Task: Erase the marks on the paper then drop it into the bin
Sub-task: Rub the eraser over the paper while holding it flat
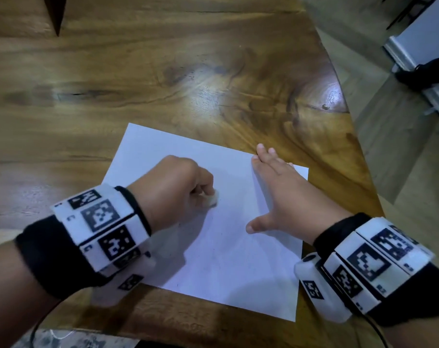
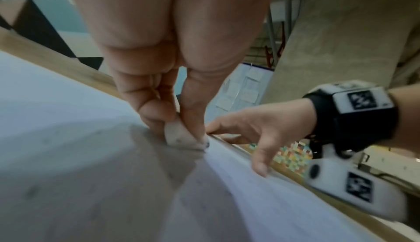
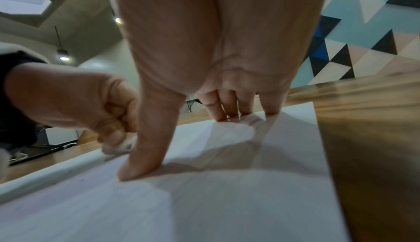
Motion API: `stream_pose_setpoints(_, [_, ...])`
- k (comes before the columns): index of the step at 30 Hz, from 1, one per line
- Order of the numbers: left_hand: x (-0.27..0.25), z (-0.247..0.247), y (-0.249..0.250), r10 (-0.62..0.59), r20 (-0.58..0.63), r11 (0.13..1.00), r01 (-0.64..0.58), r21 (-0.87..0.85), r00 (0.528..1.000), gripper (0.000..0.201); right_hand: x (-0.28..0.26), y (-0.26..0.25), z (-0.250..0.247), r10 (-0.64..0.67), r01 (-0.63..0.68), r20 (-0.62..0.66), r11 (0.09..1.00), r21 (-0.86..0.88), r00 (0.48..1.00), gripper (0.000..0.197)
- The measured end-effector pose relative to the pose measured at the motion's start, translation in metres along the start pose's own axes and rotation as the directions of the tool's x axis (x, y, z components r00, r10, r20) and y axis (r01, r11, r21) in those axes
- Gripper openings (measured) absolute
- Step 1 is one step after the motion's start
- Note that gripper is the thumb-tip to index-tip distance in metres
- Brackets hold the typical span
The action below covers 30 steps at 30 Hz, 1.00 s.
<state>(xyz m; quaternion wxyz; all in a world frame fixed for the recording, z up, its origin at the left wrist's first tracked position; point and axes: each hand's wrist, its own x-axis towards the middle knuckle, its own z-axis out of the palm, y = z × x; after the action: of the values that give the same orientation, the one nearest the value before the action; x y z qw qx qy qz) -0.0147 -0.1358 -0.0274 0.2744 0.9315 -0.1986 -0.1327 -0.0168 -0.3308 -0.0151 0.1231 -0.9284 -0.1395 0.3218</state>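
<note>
wood grain filled most of the head view, a glossy wooden table (image 1: 163, 71) running from the left edge to a curved rim at the right. at the lower centre of the frame we saw the paper (image 1: 228, 259) lying flat on it, a white sheet turned at a slight angle. left of centre, our left hand (image 1: 173, 187) was clenched around a small white eraser (image 1: 212, 198), pinched in thumb and fingers with its tip down on the sheet. further right, our right hand (image 1: 286, 192) lay released and spread, fingertips (image 3: 271, 109) and thumb pressing the paper near its upper right edge.
</note>
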Motion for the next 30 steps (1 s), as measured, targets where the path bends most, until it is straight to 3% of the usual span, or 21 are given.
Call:
stream_pose_setpoints(2, [-0.019,0.004,0.003,0.04,0.074,0.999,-0.04,0.001,0.996,0.027,0.0,0.0,-0.001,0.001,-0.001,0.005,1.0,0.002,1.0,0.118])
stream_pose_setpoints(4, [-0.042,0.009,0.006,0.021,0.204,0.999,-0.014,-0.034,0.979,0.015,0.0,0.0,-0.001,0.0,0.0,0.007,1.0,0.0,1.0,0.118])
stream_pose_setpoints(7, [-0.047,0.008,0.005,0.034,0.322,0.998,-0.016,-0.06,0.946,0.015,0.0,0.0,-0.001,0.002,-0.002,0.007,1.0,-0.012,1.0,0.119])
stream_pose_setpoints(10, [-0.012,0.002,0.005,0.033,0.17,0.999,-0.034,0.001,0.985,0.009,0.001,0.0,0.0,0.003,-0.003,0.003,1.0,-0.015,1.0,0.12])
stream_pose_setpoints(12, [0.007,0.0,0.008,-0.018,0.084,1.0,0.016,0.016,0.996,0.007,0.001,0.001,0.001,0.004,-0.004,0.001,1.0,-0.01,1.0,0.12])
stream_pose_setpoints(15, [-0.013,0.008,0.016,0.068,0.165,0.998,-0.066,-0.019,0.984,0.021,0.001,0.0,0.001,0.001,-0.001,0.006,1.0,-0.002,1.0,0.12])
stream_pose_setpoints(17, [-0.042,0.014,0.023,0.053,0.317,0.997,-0.032,-0.071,0.947,0.014,0.001,0.001,0.0,0.003,-0.003,0.008,1.0,-0.001,1.0,0.12])
stream_pose_setpoints(19, [-0.057,0.018,0.02,0.042,0.39,0.993,0.005,-0.119,0.92,0.02,0.001,0.0,0.0,0.003,-0.003,0.003,1.0,-0.002,1.0,0.12])
stream_pose_setpoints(21, [-0.046,0.017,0.018,0.064,0.378,0.995,-0.028,-0.1,0.924,0.02,0.001,-0.001,0.0,0.004,-0.004,0.002,1.0,-0.006,1.0,0.12])
stream_pose_setpoints(25, [-0.014,0.011,0.019,0.08,0.202,0.996,-0.072,-0.045,0.976,0.002,0.001,-0.001,0.0,0.007,-0.007,0.005,1.0,-0.008,1.0,0.12])
stream_pose_setpoints(29, [-0.043,0.026,0.019,0.025,0.321,0.999,-0.014,-0.037,0.947,0.019,0.0,0.0,-0.001,-0.001,0.001,0.005,1.0,0.006,1.0,0.119])
stream_pose_setpoints(30, [-0.059,0.026,0.015,0.05,0.333,0.998,-0.059,0.017,0.941,0.028,0.0,0.001,-0.001,-0.002,0.002,0.003,1.0,0.008,1.0,0.119])
